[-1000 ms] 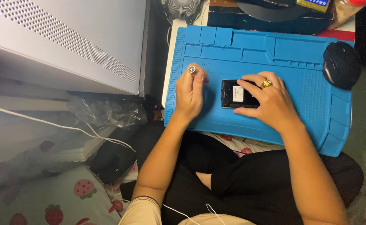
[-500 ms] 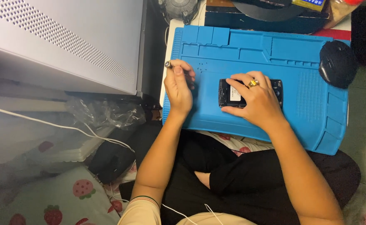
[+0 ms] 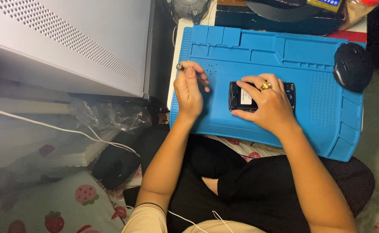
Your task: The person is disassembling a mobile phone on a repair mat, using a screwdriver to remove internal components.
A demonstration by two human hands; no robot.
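One blue work mat (image 3: 318, 125) lies across the person's lap, and both hands are on it. The right hand (image 3: 267, 105) lies flat with fingers spread over a single dark phone (image 3: 241, 97), pressing it down at the mat's middle. Just beside it, the left hand (image 3: 189, 88) pinches one small screwdriver (image 3: 180, 66) between thumb and fingers. One black mouse (image 3: 352, 65) sits beyond the right hand, well apart.

A white perforated case (image 3: 64, 39) stands at the left. Below it lie a clear plastic bag (image 3: 112, 116), a white cable (image 3: 60, 127) and strawberry-print bedding (image 3: 47, 207). Light is dim.
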